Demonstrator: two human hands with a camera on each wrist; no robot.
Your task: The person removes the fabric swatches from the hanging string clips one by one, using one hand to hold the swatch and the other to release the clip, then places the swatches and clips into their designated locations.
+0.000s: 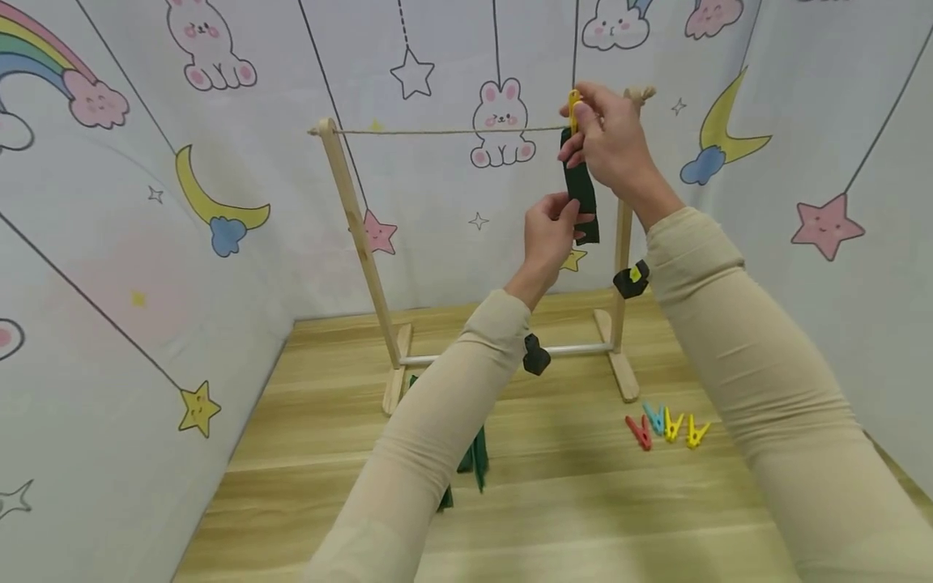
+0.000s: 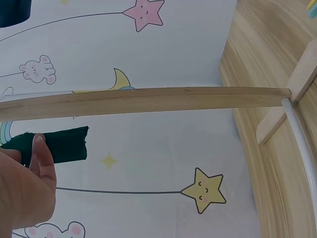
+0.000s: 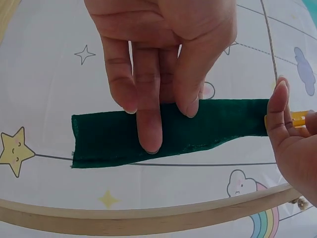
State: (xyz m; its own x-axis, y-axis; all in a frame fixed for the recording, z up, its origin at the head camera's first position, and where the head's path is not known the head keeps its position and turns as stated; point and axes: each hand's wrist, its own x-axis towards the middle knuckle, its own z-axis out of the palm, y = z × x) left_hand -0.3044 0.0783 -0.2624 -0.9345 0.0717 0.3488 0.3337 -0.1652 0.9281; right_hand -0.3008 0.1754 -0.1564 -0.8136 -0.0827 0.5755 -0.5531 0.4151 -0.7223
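Observation:
A dark green cloth strip (image 1: 581,186) hangs down from the rope (image 1: 437,131) near its right end. With thumb and fingers my left hand (image 1: 548,235) holds the strip's lower part; in the right wrist view its fingers (image 3: 148,119) lie across the cloth. Higher up, my right hand (image 1: 611,138) pinches a yellow clothespin (image 1: 574,109) at the strip's top edge, right by the rope. The left wrist view shows the strip's ragged lower end (image 2: 72,145) sticking out past my left hand (image 2: 34,183).
A wooden stand (image 1: 357,219) with a white lower bar (image 1: 579,350) carries the rope. More green cloth strips (image 1: 477,461) lie on the table, partly behind my left sleeve. Red (image 1: 639,432), blue (image 1: 654,418) and yellow clothespins (image 1: 696,432) lie on the right.

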